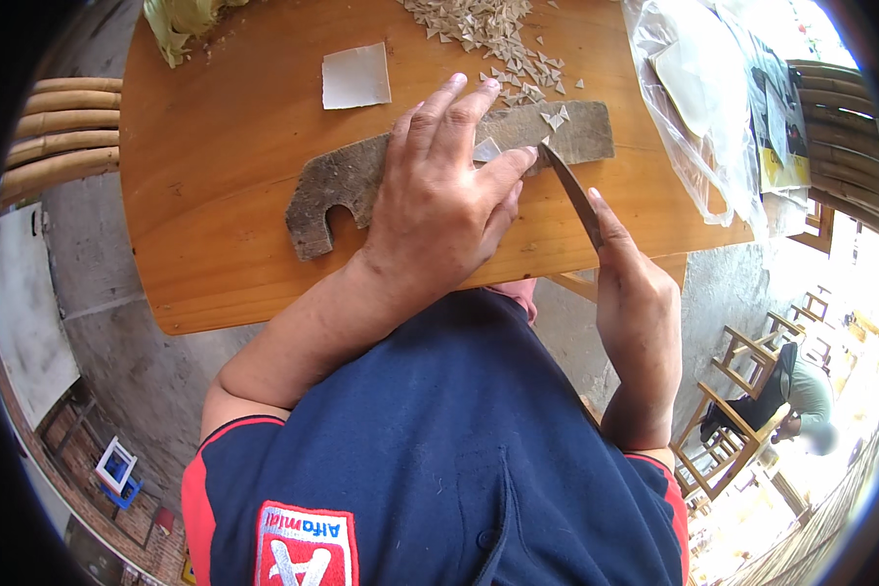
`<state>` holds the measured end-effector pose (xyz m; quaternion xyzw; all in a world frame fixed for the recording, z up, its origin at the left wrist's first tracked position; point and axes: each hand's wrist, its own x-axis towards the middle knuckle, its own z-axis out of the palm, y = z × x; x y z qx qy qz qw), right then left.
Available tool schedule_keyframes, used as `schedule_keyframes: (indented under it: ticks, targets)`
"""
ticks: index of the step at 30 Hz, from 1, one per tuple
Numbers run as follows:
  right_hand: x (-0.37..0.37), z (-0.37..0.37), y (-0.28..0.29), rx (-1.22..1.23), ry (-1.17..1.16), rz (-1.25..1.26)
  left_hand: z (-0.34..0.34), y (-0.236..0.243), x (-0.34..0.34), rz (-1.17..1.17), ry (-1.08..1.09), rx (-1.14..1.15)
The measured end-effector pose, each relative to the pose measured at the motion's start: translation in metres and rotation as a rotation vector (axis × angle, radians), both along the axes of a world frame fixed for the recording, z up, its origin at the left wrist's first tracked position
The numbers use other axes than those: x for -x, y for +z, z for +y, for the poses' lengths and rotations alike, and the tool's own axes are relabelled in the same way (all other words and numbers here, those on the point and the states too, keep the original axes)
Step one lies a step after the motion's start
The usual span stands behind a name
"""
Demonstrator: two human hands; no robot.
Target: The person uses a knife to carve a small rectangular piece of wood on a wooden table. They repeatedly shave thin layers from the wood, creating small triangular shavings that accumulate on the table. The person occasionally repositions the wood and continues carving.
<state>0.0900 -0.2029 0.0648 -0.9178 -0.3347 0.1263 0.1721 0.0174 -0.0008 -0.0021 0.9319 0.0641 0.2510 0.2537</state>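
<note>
My left hand (439, 200) lies over a worn wooden board (317, 195), fingers stretched across it and thumb beside a small pale piece (485, 150). My right hand (635, 293) grips a dark knife (571, 186), its tip at the board by my left thumb. A few small pale triangles (555, 119) rest on the board, and a pile of similar pieces (483, 24) lies beyond it on the wooden table (215, 225). A pale square sheet (355, 75) sits behind the board.
A clear plastic bag (693, 117) lies on the table's right side, pale yellowish material (176, 24) at the back left. Bamboo chair backs (59, 137) flank the table. At lower right a person (811, 391) bends among wooden chairs (723, 430). A small stool (117, 469) stands at lower left.
</note>
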Motion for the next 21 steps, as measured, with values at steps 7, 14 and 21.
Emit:
schedule_keyframes:
  ticks: [7,14,21]
  targets:
    - [-0.01,-0.002,0.003,-0.064,0.033,0.077,0.001,0.001,-0.001,-0.046,0.024,0.108]
    - [-0.019,-0.001,0.0,0.007,0.027,0.006,0.001,0.002,0.0,-0.034,0.023,0.092]
    - [-0.022,-0.002,-0.004,-0.079,0.071,0.039,0.001,0.001,-0.001,-0.055,0.014,0.077]
